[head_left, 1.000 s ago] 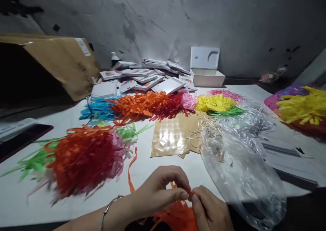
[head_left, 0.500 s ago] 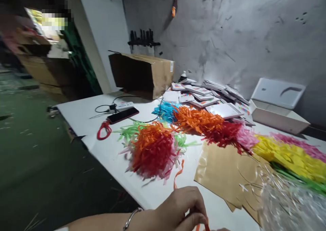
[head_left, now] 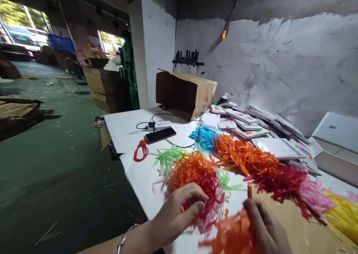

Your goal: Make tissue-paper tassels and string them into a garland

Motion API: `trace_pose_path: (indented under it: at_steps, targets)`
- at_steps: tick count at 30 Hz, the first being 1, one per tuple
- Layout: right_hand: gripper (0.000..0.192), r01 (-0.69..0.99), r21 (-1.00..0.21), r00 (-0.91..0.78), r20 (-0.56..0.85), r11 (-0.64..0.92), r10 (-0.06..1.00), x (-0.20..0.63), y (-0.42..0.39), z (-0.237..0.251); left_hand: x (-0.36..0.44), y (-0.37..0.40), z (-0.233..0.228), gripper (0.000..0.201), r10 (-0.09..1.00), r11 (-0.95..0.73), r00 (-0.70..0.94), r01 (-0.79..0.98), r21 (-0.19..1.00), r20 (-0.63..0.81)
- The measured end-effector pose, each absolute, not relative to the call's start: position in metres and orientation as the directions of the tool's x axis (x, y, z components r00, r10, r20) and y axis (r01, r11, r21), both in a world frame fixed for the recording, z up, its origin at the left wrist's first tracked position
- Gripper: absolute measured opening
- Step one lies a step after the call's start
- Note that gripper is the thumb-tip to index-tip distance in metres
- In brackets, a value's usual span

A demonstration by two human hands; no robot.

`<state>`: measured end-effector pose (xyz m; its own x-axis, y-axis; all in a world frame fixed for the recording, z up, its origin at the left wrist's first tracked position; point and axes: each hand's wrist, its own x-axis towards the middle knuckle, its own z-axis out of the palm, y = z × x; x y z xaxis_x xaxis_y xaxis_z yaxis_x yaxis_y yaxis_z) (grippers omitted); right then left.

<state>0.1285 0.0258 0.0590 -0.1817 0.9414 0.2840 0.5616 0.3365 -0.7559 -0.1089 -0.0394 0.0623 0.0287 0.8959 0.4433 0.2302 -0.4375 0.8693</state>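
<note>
My right hand (head_left: 267,228) grips an orange tissue-paper tassel (head_left: 233,233) by its narrow top end, which sticks up above the thumb. The tassel's fringe hangs to the left, blurred. My left hand (head_left: 181,209), with a silver bangle on the wrist, hovers over the near side of a tassel pile (head_left: 187,172) in orange, red, green and pink. Its fingers are loosely curled, the thumb slightly apart from the forefinger, and nothing shows between them. Behind my right hand lies a row of tassels (head_left: 246,153) in blue, orange, red, pink and yellow.
A phone (head_left: 160,135) with a red cord (head_left: 141,150) and cables lies on the white table (head_left: 120,134). Behind stand an open cardboard box (head_left: 204,95), several flat white packs (head_left: 248,121) and an open white box (head_left: 339,134). Brown paper (head_left: 293,216) lies at right.
The view has swung left. My right hand has come into view with the orange tassel. My left hand, earlier pinching an orange strip near the table's front, is now by the pile with its fingers loosened.
</note>
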Motion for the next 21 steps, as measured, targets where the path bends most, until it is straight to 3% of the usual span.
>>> trace_pose_path:
  at_steps: [3,5,8,11,13,15,18,21]
  targets:
    - [0.043,0.517,-0.758,-0.224,0.329,0.398,0.917,0.105,0.068,0.047,-0.120,-0.037,0.049,0.019,0.851,-0.510,0.147,0.456,0.729,0.504]
    - [0.041,0.608,-0.648,-0.219,0.417,0.458,0.882,0.095,0.077,0.022,-0.118,-0.034,0.035,0.037,0.830,-0.537,0.266,0.622,0.570,0.491]
    - [0.046,0.725,-0.370,-0.406,0.452,0.581,0.794,0.088,0.066,-0.024,-0.115,-0.023,0.015,0.066,0.843,-0.533,0.434,0.755,0.382,0.318]
    - [0.057,0.736,-0.290,-0.487,0.400,0.611,0.776,0.083,0.046,-0.045,-0.124,0.001,0.002,0.066,0.906,-0.422,0.408,0.845,0.329,0.113]
    - [0.066,0.716,-0.282,-0.545,0.346,0.638,0.764,0.082,0.038,-0.037,-0.140,0.022,-0.001,0.065,0.946,-0.323,0.319,0.892,0.317,0.066]
    - [0.070,0.699,-0.323,-0.559,0.310,0.638,0.769,0.085,0.037,-0.017,-0.162,0.040,0.001,0.064,0.960,-0.279,0.259,0.915,0.292,0.108]
    - [0.057,0.709,-0.424,-0.454,0.337,0.564,0.825,0.100,0.049,0.015,-0.191,0.048,0.013,0.054,0.943,-0.305,0.255,0.918,0.251,0.213]
    - [0.042,0.741,-0.440,-0.390,0.332,0.507,0.859,0.117,0.077,0.035,-0.202,0.031,0.038,0.047,0.895,-0.423,0.360,0.872,0.244,0.264]
